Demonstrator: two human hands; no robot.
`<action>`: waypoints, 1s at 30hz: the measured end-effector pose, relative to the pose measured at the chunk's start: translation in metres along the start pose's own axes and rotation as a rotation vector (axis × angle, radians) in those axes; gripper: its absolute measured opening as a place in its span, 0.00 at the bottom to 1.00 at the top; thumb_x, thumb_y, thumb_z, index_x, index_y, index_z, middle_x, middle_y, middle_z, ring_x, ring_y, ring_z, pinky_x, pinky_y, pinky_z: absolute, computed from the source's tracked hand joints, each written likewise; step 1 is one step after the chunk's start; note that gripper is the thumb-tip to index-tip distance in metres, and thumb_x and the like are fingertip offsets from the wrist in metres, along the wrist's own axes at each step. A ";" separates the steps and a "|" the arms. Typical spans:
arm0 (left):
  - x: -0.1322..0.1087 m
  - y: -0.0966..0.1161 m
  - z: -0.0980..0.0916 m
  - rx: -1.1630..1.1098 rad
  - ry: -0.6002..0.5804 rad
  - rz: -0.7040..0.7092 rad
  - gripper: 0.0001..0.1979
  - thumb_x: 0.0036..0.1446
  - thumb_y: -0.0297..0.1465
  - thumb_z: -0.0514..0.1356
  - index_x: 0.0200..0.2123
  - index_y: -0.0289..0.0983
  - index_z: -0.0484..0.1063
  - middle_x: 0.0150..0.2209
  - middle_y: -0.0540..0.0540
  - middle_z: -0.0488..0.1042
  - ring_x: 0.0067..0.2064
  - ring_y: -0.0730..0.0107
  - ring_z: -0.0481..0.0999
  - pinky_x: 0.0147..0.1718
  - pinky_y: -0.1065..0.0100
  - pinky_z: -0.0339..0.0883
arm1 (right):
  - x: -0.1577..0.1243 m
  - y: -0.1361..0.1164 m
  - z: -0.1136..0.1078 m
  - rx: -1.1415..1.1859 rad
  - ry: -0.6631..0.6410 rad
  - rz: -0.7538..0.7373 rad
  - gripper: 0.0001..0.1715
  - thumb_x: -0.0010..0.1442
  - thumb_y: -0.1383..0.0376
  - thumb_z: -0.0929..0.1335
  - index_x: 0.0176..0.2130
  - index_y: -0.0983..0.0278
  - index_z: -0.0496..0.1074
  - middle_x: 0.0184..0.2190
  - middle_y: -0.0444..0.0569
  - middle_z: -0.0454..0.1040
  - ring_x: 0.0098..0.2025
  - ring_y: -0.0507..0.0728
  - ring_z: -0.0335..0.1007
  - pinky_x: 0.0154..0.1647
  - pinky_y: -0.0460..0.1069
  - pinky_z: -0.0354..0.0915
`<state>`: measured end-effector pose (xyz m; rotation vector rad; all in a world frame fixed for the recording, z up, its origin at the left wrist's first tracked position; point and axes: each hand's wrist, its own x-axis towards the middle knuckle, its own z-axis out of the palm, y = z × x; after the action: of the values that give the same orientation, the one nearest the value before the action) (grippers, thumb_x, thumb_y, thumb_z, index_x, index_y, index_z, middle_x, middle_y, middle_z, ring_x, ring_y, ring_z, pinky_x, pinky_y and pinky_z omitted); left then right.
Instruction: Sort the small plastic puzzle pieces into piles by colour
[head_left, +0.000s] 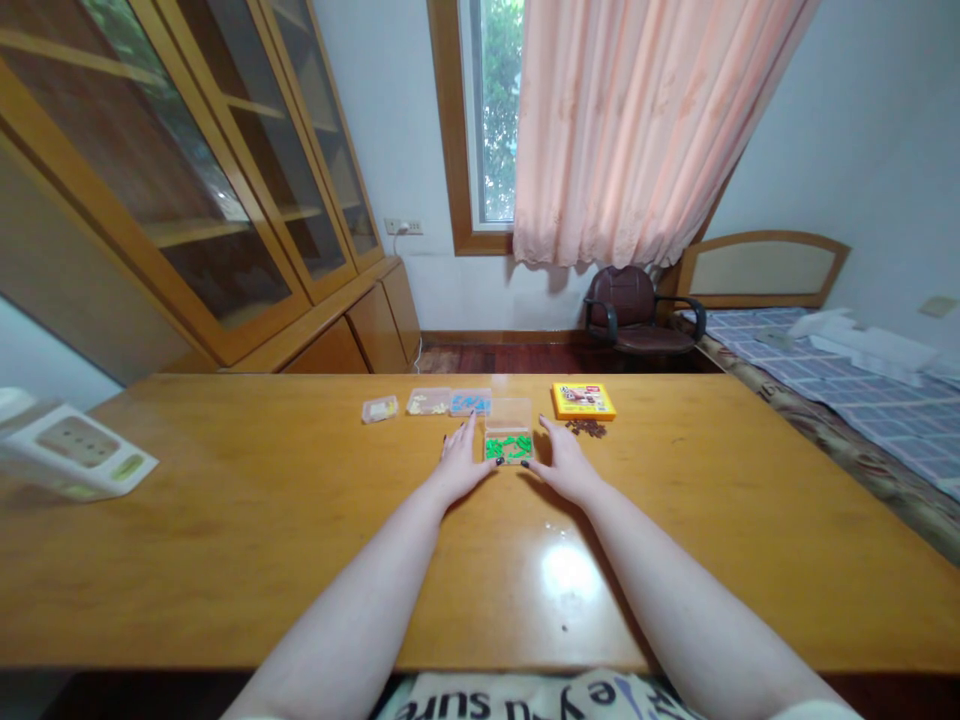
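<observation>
A small clear plastic box [508, 443] with green pieces inside stands open on the wooden table [225, 500], its lid tipped back. My left hand [461, 462] rests on the table against the box's left side, fingers stretched forward, thumb touching the box. My right hand [564, 462] lies against its right side, fingers stretched out, thumb at the front corner. Neither hand holds anything.
Behind the box sit three more small clear boxes: one with pale pieces [379, 409], one with cream pieces [429, 401], one with blue pieces [470, 402]. A yellow box [583, 400] and a pile of dark pieces [587, 428] lie right. A white carton [71, 452] sits far left. A chair [637, 310] and bed [840, 380] stand beyond.
</observation>
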<state>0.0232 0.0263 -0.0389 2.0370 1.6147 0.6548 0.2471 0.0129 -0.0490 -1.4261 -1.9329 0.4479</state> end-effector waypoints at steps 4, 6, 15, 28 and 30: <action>-0.004 0.006 -0.001 0.017 -0.061 0.059 0.50 0.47 0.38 0.64 0.65 0.37 0.37 0.59 0.36 0.62 0.63 0.52 0.55 0.61 0.46 0.39 | -0.002 -0.004 0.001 -0.015 -0.150 -0.038 0.54 0.48 0.56 0.72 0.65 0.66 0.45 0.60 0.63 0.58 0.61 0.67 0.54 0.60 0.62 0.52; -0.007 0.009 0.000 0.031 -0.051 0.081 0.49 0.46 0.35 0.65 0.65 0.38 0.38 0.59 0.36 0.63 0.62 0.53 0.57 0.61 0.47 0.41 | -0.002 -0.006 0.001 0.002 -0.175 -0.057 0.56 0.48 0.57 0.72 0.66 0.66 0.43 0.58 0.63 0.61 0.60 0.66 0.57 0.60 0.61 0.53; -0.014 0.010 0.001 -0.033 -0.066 0.119 0.51 0.45 0.34 0.65 0.66 0.37 0.38 0.56 0.38 0.66 0.57 0.52 0.64 0.56 0.53 0.56 | -0.002 -0.006 -0.002 0.097 -0.141 0.011 0.60 0.43 0.57 0.74 0.65 0.67 0.43 0.50 0.60 0.68 0.52 0.65 0.65 0.54 0.59 0.60; -0.010 0.000 0.009 -0.016 0.020 0.120 0.45 0.40 0.38 0.68 0.60 0.36 0.53 0.55 0.39 0.66 0.56 0.54 0.65 0.56 0.56 0.57 | 0.002 0.000 0.001 0.169 -0.094 0.006 0.47 0.38 0.60 0.77 0.55 0.65 0.62 0.48 0.56 0.69 0.50 0.62 0.66 0.53 0.57 0.61; -0.010 0.000 0.009 -0.007 0.032 0.139 0.39 0.41 0.37 0.68 0.56 0.38 0.59 0.54 0.42 0.68 0.55 0.56 0.65 0.55 0.58 0.58 | 0.002 -0.002 0.000 0.120 -0.072 -0.026 0.39 0.39 0.62 0.77 0.51 0.64 0.66 0.47 0.55 0.69 0.50 0.61 0.66 0.53 0.57 0.61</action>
<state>0.0269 0.0162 -0.0463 2.1582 1.4961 0.7437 0.2453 0.0137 -0.0473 -1.3229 -1.9452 0.5998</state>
